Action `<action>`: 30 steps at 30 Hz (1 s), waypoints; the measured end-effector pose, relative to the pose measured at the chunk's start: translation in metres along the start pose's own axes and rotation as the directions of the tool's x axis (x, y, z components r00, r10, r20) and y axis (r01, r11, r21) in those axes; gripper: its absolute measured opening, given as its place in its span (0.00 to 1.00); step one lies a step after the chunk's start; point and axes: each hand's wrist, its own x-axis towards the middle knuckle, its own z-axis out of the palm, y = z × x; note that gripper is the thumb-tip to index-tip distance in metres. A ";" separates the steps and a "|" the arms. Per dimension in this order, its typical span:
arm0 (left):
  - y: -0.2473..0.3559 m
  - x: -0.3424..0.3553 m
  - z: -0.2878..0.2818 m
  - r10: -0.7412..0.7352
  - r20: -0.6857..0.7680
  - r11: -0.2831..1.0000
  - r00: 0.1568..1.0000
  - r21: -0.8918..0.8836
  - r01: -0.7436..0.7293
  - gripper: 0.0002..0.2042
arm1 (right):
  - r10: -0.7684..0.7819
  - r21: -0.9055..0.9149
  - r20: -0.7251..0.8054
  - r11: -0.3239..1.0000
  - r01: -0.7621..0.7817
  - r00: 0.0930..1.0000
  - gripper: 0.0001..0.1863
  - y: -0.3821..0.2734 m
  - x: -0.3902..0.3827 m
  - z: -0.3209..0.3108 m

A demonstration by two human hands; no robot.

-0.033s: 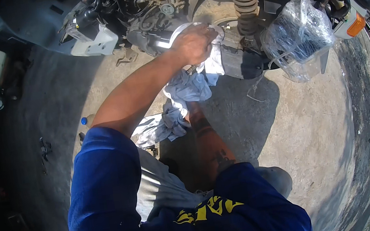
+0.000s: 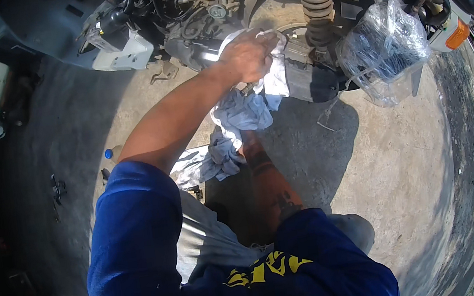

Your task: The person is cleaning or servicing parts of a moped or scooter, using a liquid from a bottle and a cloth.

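Observation:
My left hand (image 2: 248, 57) is closed on a white cloth (image 2: 277, 77), pressing it against the engine casing (image 2: 203, 52) of a motor scooter. More of the crumpled cloth hangs below that hand, down toward the ground. From below, my right hand (image 2: 248, 138) reaches into the hanging folds. They cover its fingers, so I cannot make out its grip. A metal part shows partly between the folds under my left hand.
Right of the engine stand a coil spring (image 2: 317, 5) and a plastic-wrapped bundle (image 2: 385, 47) near an orange light (image 2: 456, 33). A white panel (image 2: 126, 53) sits at the left. On the concrete lie a blue cap (image 2: 108, 153) and small dark parts (image 2: 58, 189).

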 end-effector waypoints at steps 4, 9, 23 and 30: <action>0.027 0.021 -0.025 -0.296 0.191 0.954 0.936 0.021 0.298 0.38 | -0.007 -0.026 -0.012 1.000 0.007 1.000 0.13 0.011 0.004 -0.001; 0.001 0.020 -0.012 -0.200 0.115 0.978 0.973 0.079 0.192 0.15 | -0.043 -0.035 -0.016 0.998 0.042 0.999 0.13 0.019 0.008 0.007; -0.015 -0.004 -0.022 -0.507 0.109 0.862 0.855 0.060 0.504 0.53 | -0.021 0.190 -0.035 0.981 0.027 0.999 0.15 -0.005 0.018 0.072; 0.012 -0.017 -0.045 -0.463 0.257 0.883 0.849 0.047 0.467 0.48 | 0.057 0.389 0.153 0.914 -0.113 0.987 0.18 -0.090 -0.008 0.114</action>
